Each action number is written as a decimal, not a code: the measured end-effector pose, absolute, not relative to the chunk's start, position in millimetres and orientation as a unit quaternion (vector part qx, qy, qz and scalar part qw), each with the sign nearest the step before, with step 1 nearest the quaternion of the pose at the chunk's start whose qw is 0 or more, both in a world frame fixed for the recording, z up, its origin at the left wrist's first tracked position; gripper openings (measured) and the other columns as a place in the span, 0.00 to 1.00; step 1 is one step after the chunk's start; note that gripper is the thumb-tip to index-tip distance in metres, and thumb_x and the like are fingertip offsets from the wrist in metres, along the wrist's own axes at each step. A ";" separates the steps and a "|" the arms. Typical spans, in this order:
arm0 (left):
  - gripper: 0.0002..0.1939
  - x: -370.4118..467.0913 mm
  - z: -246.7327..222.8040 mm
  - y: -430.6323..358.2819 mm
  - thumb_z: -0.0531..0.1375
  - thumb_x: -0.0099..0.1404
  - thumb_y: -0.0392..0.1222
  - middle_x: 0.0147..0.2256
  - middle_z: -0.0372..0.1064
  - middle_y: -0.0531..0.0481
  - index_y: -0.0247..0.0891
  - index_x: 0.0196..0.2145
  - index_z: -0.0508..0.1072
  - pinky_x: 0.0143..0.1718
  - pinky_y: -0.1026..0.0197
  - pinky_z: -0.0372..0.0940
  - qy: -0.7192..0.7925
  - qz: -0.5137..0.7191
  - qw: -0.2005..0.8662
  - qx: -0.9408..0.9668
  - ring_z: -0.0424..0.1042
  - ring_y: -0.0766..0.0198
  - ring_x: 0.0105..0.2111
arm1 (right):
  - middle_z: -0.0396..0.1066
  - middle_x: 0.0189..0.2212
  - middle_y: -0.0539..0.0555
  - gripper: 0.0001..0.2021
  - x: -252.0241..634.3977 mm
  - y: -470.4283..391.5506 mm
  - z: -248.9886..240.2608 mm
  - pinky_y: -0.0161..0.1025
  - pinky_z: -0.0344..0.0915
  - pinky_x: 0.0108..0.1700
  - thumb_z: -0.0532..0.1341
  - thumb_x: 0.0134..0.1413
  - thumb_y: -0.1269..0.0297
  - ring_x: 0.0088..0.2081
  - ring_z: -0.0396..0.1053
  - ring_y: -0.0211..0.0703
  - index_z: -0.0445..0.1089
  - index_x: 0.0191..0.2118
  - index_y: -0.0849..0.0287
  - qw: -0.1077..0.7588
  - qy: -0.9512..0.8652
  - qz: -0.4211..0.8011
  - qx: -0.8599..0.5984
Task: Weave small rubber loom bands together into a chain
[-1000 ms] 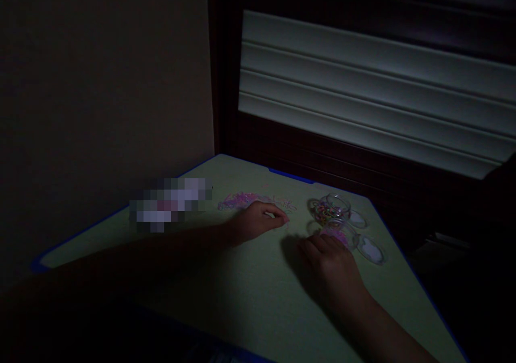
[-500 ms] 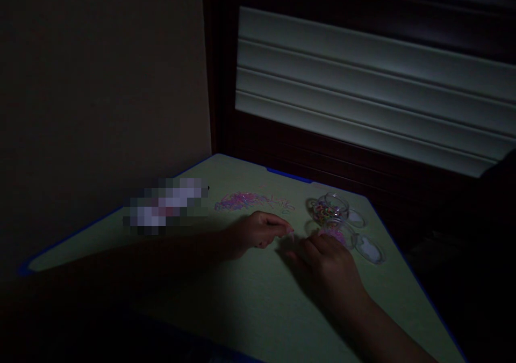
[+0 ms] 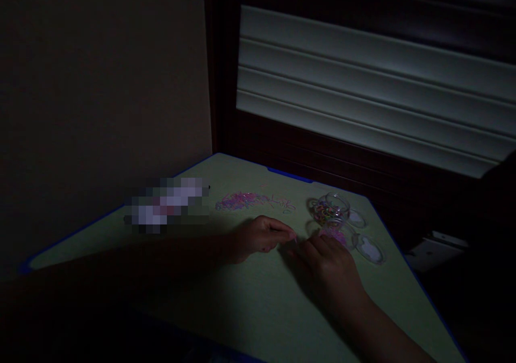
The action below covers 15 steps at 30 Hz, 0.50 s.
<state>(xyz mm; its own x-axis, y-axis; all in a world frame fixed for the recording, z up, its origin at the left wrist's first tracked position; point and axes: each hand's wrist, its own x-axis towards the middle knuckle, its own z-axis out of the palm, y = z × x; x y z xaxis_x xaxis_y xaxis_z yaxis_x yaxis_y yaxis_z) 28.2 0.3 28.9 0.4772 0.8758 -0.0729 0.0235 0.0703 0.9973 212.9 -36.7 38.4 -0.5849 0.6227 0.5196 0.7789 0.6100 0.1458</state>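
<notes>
My left hand (image 3: 264,234) is closed in a pinch, with a small pale pink rubber band (image 3: 295,239) at its fingertips. Just to the right, my right hand (image 3: 328,261) has its fingers curled together. Its fingertips are hidden, so what they hold cannot be made out. Behind my left hand a pile of thin pink and purple rubber bands (image 3: 242,201) lies spread on the table. Beyond my right hand stands a clear jar (image 3: 349,231) with pink bands in it. A second clear jar (image 3: 336,204), behind it, holds multicoloured bands.
Two round lids with white discs, a near lid (image 3: 370,250) and a far lid (image 3: 356,218), lie right of the jars. A blurred-out white object (image 3: 165,204) rests at the left. The pale table (image 3: 258,304) has blue edging, with a wall (image 3: 105,84) behind it. The room is dim.
My left hand has moved slightly right and down, bringing the pinched band closer to my right fingers. My right hand stays nearly in place. A pale object shows more clearly beyond the table's right edge.
</notes>
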 end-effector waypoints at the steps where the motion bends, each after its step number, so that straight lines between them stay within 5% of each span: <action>1: 0.17 28.4 29.8 -0.2 0.61 0.54 0.49 0.15 0.53 0.58 0.31 0.34 0.74 0.18 0.67 0.42 0.382 0.341 0.624 0.590 0.48 0.74 0.17 | 0.67 0.23 0.52 0.09 212.9 -36.6 37.8 0.38 0.52 0.33 0.57 0.55 0.63 0.27 0.62 0.41 0.69 0.28 0.59 0.212 -0.872 -0.183 -0.401; 7: 0.16 29.0 34.8 -1.2 0.61 0.54 0.49 0.14 0.53 0.59 0.31 0.31 0.74 0.18 0.66 0.41 0.385 0.334 0.628 0.588 0.48 0.74 0.16 | 0.67 0.25 0.52 0.04 216.4 -35.8 36.9 0.38 0.53 0.34 0.57 0.54 0.70 0.29 0.62 0.42 0.70 0.31 0.60 0.197 -0.879 -0.186 -0.393; 15: 0.14 29.9 28.5 3.6 0.61 0.53 0.47 0.18 0.56 0.59 0.32 0.31 0.71 0.17 0.67 0.40 0.388 0.357 0.640 0.559 0.49 0.76 0.15 | 0.70 0.30 0.56 0.11 220.5 -38.0 39.7 0.39 0.57 0.38 0.55 0.53 0.75 0.33 0.64 0.44 0.70 0.42 0.64 0.203 -0.878 -0.222 -0.371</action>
<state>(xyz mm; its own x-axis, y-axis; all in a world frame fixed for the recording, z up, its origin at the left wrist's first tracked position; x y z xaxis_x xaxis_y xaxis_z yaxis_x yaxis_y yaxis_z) 29.9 3.6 28.5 0.4428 0.8913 -0.0976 -0.0234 0.1203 0.9925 220.5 -38.0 39.7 -0.6422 0.5616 0.5218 0.7421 0.6260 0.2396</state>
